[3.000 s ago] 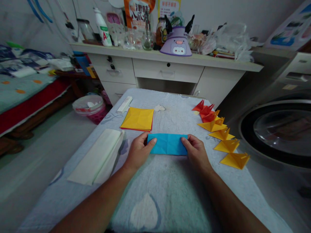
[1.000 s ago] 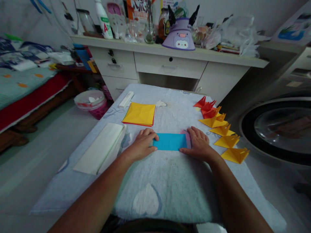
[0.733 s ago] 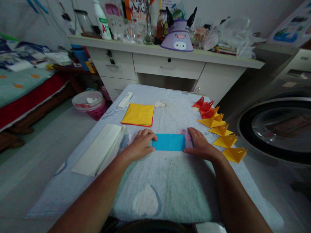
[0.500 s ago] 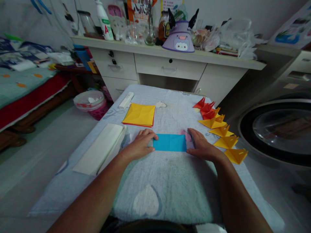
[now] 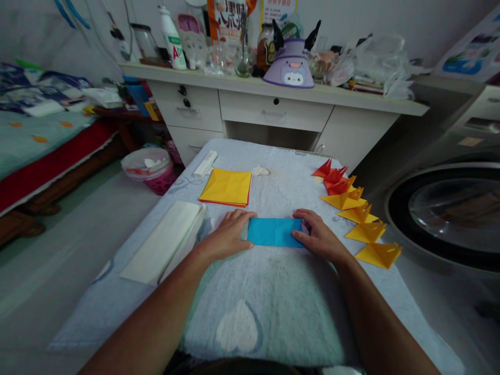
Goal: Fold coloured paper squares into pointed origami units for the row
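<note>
A blue sheet of origami paper [image 5: 271, 232], folded to a flat rectangle, lies on the cloth-covered table between my hands. At its left end, my left hand [image 5: 230, 234] holds the two corners, thumb at the near one and fingers at the far one. My right hand [image 5: 318, 234] grips the opposite end, its thumb resting on the blue paper and its fingers curled at the far edge. Beyond my left hand is a stack of square paper [image 5: 226, 186], yellow on top with red beneath. Folded yellow paper pieces [image 5: 367, 232] and red ones [image 5: 336, 179] stand in a row at the right.
A folded white paper packet [image 5: 164, 242] lies left of my left arm. Farther back are a small white box [image 5: 205, 163] and a white scrap [image 5: 261, 171]. A cabinet [image 5: 273, 107] stands behind the table, a washing machine [image 5: 449, 208] at right, a lined bin [image 5: 150, 169] at left.
My right hand has moved inward, and its thumb now lies over the blue paper's right end. The pinkish patch beside that end no longer shows. My left hand stays at the left end.
</note>
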A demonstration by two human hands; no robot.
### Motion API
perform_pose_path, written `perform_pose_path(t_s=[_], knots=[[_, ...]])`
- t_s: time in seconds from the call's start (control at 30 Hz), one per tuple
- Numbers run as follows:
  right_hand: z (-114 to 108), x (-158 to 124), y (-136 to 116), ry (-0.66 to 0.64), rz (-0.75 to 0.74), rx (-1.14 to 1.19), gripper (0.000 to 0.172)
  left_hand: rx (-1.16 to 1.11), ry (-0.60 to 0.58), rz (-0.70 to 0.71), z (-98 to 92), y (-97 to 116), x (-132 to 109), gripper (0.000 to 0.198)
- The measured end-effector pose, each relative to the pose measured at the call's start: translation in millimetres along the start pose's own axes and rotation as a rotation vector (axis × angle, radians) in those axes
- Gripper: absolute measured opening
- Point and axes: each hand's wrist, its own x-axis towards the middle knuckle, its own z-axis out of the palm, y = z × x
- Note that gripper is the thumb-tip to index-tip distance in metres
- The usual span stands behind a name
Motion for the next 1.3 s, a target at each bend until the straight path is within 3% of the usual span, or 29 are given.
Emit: perform_pose_path(t_s=[0.3, 0.4, 0.57, 0.67, 0.9, 1.07, 1.3], knots=[[1, 2, -1, 0.086, 0.003, 0.091, 0.025, -0.026, 0.064, -0.013, 4.2, -2, 1, 0.091], [0, 2, -4, 0.103, 0.025, 0.184, 0.017, -0.037, 0.072, 0.006, 3.6, -1, 2, 0.076], [-6, 1, -16, 0.144, 0.037, 0.314, 0.012, -0.105, 0.12, 0.055, 3.5, 1, 5, 0.026], [-10, 1, -22, 0.192, 0.021, 0.339, 0.011, -0.182, 0.206, 0.096, 2.5, 7, 6, 0.015], [-14, 1, -26, 0.294, -0.032, 0.334, 0.003, -0.095, 0.387, 0.256, 1.7, 20, 1, 0.021], [-11, 2, -22, 0.317, -0.063, 0.301, 0.006, -0.008, 0.367, 0.32, 8.0, 18, 2, 0.026], [-7, 3, -18, 0.285, -0.052, 0.166, 0.01, 0.052, 0.318, 0.281, 11.1, 18, 3, 0.024]])
